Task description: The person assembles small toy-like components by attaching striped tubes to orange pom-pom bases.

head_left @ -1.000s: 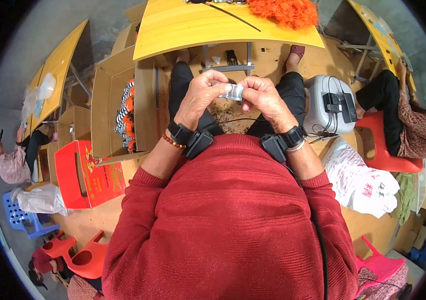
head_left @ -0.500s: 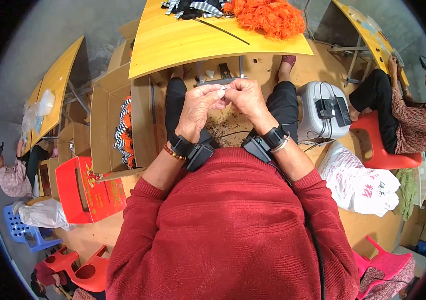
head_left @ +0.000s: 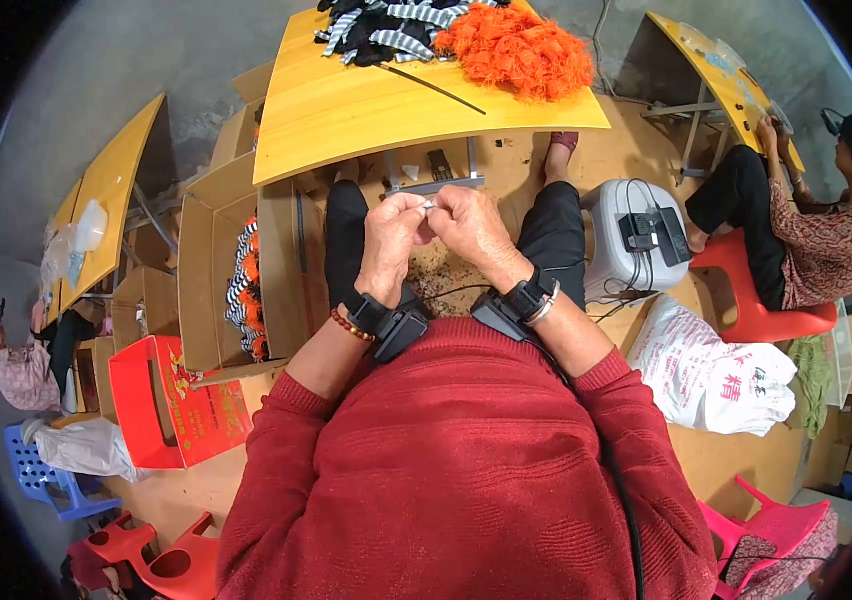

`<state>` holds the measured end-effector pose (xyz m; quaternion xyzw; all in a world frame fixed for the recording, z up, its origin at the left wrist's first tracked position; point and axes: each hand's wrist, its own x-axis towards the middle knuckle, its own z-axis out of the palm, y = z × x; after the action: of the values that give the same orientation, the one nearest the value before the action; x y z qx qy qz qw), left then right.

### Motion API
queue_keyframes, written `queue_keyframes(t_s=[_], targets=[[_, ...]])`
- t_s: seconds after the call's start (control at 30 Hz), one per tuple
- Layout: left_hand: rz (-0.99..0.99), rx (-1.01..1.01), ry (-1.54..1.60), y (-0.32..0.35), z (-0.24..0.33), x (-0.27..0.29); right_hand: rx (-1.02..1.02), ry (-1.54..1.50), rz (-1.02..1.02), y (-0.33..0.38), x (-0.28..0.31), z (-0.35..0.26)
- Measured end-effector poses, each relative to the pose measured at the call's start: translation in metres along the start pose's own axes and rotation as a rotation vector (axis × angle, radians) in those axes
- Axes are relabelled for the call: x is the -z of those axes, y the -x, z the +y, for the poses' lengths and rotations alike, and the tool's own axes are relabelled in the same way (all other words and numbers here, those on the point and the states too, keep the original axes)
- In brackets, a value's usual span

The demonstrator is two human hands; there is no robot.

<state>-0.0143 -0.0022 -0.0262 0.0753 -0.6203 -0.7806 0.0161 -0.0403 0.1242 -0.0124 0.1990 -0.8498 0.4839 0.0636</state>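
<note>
Drawn closer together than a second ago, my left hand (head_left: 391, 237) and right hand (head_left: 472, 228) leave only a sliver of the small pale piece (head_left: 429, 205) showing between them. From the head view, both hands are curled nearly closed, thumbs and forefingers pinched in at the piece, which sits at their meeting tips, above my lap and just short of the near edge of the yellow bench (head_left: 346, 135). My fingers cover most of it, so I cannot tell its full shape, or how firmly each hand grips it. I judge it very light, thin and pliable, perhaps a little slippery and easy to crease or tear; its two opposite ends, taken between thumb and fingertip with a mild pinch, seem the best places to hold. Compared with the earlier frame, where a wider silvery stretch lay across the gap, my fingertips now nearly meet. My view has shifted too: the bench stands lower in it, and more shows of the orange fluffy heap (head_left: 516, 58), the black and striped cloth (head_left: 401, 42) beside it and the dark rod (head_left: 436, 90) near them.
</note>
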Motion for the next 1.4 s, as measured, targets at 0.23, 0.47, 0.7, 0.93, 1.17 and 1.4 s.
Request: queue_keyframes(t_s=[0.23,0.47,0.7,0.93,1.17,1.4], targets=[[-0.204,0.145,0.357,0.000,0.004,0.008,0.094,0.072,0.126,-0.009,0.000,0.014],[-0.316,0.240,0.365,0.000,0.003,0.008,-0.010,-0.126,-0.071,-0.002,-0.001,0.031],[-0.390,0.319,0.608,0.001,-0.006,0.025,-0.570,-1.197,-0.380,-0.001,0.019,0.017],[-0.353,0.303,0.553,0.002,-0.002,0.026,-0.536,-1.175,-0.404,0.002,0.017,0.012],[-0.315,0.179,0.194,0.013,0.016,0.013,-0.451,-0.821,-0.422,0.005,0.018,0.001],[-0.259,0.152,0.221,0.007,0.007,0.024,-0.380,-0.596,-0.451,0.007,0.022,-0.002]])
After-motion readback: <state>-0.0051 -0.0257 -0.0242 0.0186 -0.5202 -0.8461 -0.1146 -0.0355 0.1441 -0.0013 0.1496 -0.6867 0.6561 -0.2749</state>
